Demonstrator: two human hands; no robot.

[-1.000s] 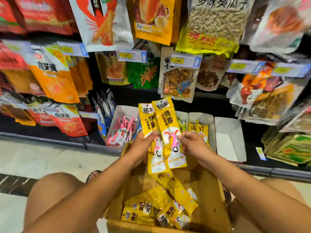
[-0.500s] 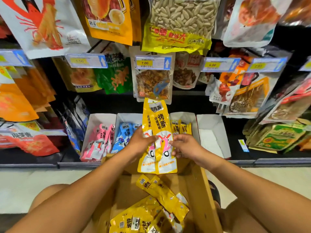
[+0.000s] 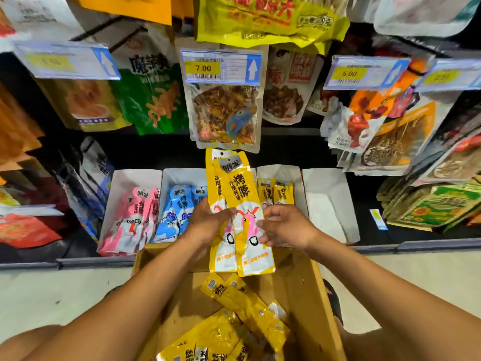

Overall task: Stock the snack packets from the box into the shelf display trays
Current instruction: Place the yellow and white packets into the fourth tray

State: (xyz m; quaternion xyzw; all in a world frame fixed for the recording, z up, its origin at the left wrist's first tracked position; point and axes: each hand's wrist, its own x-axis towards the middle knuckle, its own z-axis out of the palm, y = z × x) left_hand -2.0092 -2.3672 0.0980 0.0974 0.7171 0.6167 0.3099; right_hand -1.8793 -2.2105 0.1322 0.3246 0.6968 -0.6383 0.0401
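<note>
A small stack of long yellow snack packets [image 3: 239,204] stands upright in front of the shelf trays, above the cardboard box [image 3: 309,295]. My left hand [image 3: 208,222] grips the stack from the left, thumb across the front. My right hand [image 3: 286,225] touches its right edge with loosely bent fingers. Several more yellow packets [image 3: 234,327] lie in the box below. Behind the stack, a white tray [image 3: 294,178] holds yellow packets [image 3: 276,194].
White trays on the bottom shelf: one with pink packets [image 3: 135,214], one with blue packets [image 3: 177,209], one bare tray [image 3: 328,204] at the right. Hanging snack bags and price tags [image 3: 221,66] crowd overhead. Pale floor lies on both sides of the box.
The view has moved closer to the shelf and right. The two offset packets have been squared into one upright stack, held higher against the trays.
</note>
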